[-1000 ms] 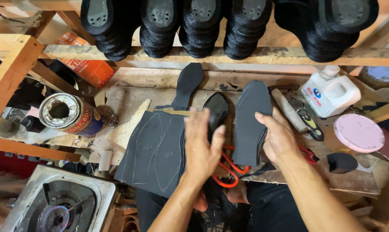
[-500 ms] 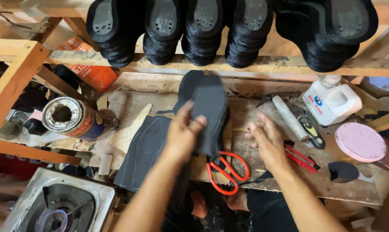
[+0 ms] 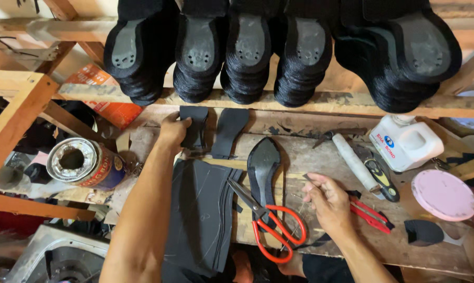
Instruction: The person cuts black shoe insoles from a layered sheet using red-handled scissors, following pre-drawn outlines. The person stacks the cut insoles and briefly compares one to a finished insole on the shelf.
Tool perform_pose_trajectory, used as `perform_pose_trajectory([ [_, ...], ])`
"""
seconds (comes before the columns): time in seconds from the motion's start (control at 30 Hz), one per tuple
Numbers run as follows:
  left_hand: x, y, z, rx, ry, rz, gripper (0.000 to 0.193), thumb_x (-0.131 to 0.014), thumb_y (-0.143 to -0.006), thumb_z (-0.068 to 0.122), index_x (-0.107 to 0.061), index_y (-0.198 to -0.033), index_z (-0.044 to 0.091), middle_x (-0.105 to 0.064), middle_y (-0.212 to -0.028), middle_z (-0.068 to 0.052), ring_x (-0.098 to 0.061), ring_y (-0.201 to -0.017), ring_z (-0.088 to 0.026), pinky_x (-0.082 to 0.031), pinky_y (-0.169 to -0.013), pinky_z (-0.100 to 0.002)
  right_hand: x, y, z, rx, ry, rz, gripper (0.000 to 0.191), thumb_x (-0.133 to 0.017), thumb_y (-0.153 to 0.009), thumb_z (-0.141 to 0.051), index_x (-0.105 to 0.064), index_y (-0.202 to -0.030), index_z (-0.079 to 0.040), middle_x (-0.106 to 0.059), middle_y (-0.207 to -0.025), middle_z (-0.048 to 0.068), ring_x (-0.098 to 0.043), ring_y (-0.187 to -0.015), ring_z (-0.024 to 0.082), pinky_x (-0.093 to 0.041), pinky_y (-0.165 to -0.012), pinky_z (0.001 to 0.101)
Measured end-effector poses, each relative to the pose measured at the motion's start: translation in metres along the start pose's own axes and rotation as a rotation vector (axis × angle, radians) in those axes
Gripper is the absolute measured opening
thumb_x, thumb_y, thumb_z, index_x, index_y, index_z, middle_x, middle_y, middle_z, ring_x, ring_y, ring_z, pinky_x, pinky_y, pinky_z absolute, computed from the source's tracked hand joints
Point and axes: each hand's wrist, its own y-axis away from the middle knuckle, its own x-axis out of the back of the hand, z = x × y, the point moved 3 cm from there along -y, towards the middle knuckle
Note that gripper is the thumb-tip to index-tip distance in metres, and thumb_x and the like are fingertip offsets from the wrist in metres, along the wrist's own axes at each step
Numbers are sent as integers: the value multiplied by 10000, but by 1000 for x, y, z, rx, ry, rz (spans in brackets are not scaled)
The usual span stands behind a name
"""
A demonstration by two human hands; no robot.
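Open round metal tin [image 3: 82, 162], contents unclear, lies left of the left hand [image 3: 175, 130], which grips a black sole piece [image 3: 193, 124]. Right hand [image 3: 328, 202], fingers curled, pinches something thin beside red-handled scissors [image 3: 268, 228].

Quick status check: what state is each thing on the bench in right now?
Left hand: gripping a black sole piece at the back of the bench.
Right hand: fingers pinched on the bench; what they hold is too small to tell.
Red-handled scissors: lying open.
Glue tin: lid off.
White jug: capped, on its side.
Black insole: flat.
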Motion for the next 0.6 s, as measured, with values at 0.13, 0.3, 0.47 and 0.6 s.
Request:
perform_pose_trajectory([
  [0.13, 0, -9, -4, -71, -278, 40, 441, -701, -872, 124, -637, -1288, -10, -748, -1108, -180, -728, -946, -265, -585, -794, -381, 2, 0, 3, -14, -15, 12, 321, -609, -957, -92, -639, -1260, 11, -716, -938, 78, -635, -724, 101, -487, -595, 228],
  [0.3, 2, -7, 6, -705, -973, 378, 432, -785, -752, 177, -734, -1153, 26, -726, -1095, -252, -667, -1080, -435, -503, -933, -487, 4, 0, 5, -24, -21, 17, 306, -616, -958, -91, -645, -1243, 17, -717, -927, 83, -628, -716, 102, -479, -594, 230],
  [0.47, 2, 20, 6, -688, -728, 289, 414, -720, -851, 180, -683, -1221, -2, -710, -1098, -257, -697, -968, -404, -534, -851, -462, 4, -2, 6, -16, -42, 1, 304, -621, -964, -102, -649, -1241, 20, -724, -921, 90, -627, -720, 103, -476, -599, 233],
  [0.6, -1, 89, 28, -765, -676, 122, 218, -681, -927, 117, -750, -1122, 49, -748, -996, -204, -737, -904, -342, -562, -815, -419, 3, -2, 4, -20, -30, 7, 302, -627, -963, -108, -653, -1236, 18, -725, -916, 92, -623, -717, 104, -476, -599, 239],
])
